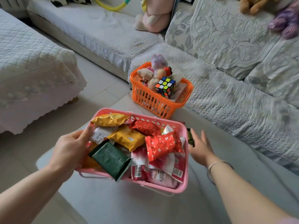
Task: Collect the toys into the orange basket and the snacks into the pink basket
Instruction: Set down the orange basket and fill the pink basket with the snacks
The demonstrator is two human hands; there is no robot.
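The left hand (69, 149) grips the left rim of the slatted pink plastic basket (184, 159), heaped with crinkly foil snack packets (163, 145), at the grey worktop's (113, 199) near edge. The right hand (200, 147) hovers open-fingered beside it. The latticed orange plastic basket (155, 102), holding plush toys (145, 75) and a puzzle cube (165, 86), sits at the far edge.

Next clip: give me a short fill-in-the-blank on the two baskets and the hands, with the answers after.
1. The puzzle cube lies in the ____ basket.
2. The dark green packet lies in the ____ basket.
3. The ____ hand grips the edge of the basket of snacks.
4. The right hand, fingers spread, reaches beside that basket and holds ____.

Missing words: orange; pink; left; nothing
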